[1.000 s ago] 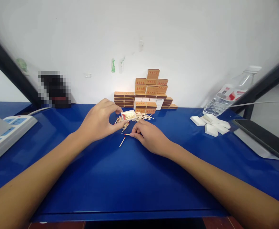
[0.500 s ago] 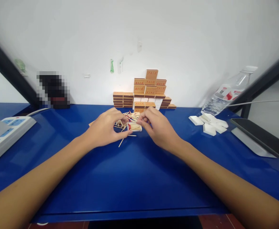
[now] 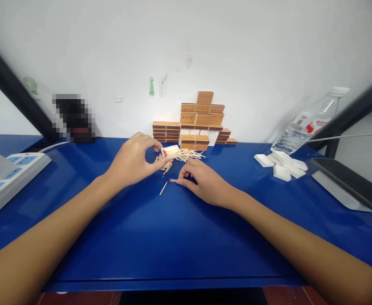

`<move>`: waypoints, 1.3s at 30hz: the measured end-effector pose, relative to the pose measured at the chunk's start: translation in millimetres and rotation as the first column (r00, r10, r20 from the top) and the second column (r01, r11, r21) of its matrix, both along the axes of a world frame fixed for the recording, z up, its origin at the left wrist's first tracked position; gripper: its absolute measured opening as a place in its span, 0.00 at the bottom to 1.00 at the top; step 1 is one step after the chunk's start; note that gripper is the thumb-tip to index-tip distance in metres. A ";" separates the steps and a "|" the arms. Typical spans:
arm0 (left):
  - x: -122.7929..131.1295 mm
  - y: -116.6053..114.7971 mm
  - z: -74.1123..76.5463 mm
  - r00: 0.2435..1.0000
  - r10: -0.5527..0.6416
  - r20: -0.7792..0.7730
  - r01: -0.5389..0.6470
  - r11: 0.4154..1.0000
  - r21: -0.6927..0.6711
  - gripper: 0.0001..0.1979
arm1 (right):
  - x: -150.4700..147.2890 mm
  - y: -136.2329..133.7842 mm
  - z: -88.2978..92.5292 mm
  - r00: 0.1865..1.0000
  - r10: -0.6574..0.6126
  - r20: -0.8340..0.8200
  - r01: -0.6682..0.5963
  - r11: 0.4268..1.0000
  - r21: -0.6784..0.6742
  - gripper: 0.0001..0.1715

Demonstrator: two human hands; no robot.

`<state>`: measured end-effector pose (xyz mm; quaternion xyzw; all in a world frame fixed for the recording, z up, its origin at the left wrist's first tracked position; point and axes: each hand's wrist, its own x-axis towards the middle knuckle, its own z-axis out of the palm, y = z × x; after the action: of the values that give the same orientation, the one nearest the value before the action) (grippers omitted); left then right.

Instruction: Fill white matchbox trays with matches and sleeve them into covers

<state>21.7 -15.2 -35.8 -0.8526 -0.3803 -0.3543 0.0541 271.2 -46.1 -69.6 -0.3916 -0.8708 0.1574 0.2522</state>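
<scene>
Between its thumb and fingers, my left hand grips a white matchbox tray with red-tipped matches lying in it. The tray is raised slightly over the loose match pile. To the right and nearer to me, my right hand pinches a match, its dark red head pointing left. A single loose match lies on the blue table just left of that pinched one. Behind the pile stand stacked orange matchboxes against the wall.
Several white matchbox trays lie at the right, beside a leaning plastic bottle and a phone on a white stand. A power strip is at the left, with a pixelated dark object behind it. The blue table extends toward me.
My left hand has lifted the tray off the table, up and slightly left. My right hand has come down toward me, away from the tray, with a match now visible in its fingers.
</scene>
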 end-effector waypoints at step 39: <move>20.8 -18.9 -12.0 0.986 -0.141 -0.090 0.129 0.983 -0.132 0.10 | 16.7 3.2 23.2 0.982 -0.043 -0.184 0.069 0.989 0.134 0.13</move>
<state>42.5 -34.1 -47.8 -0.8946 -0.3399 -0.2899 -0.0051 287.8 -43.0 -46.4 -0.3815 -0.8417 0.1236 0.3615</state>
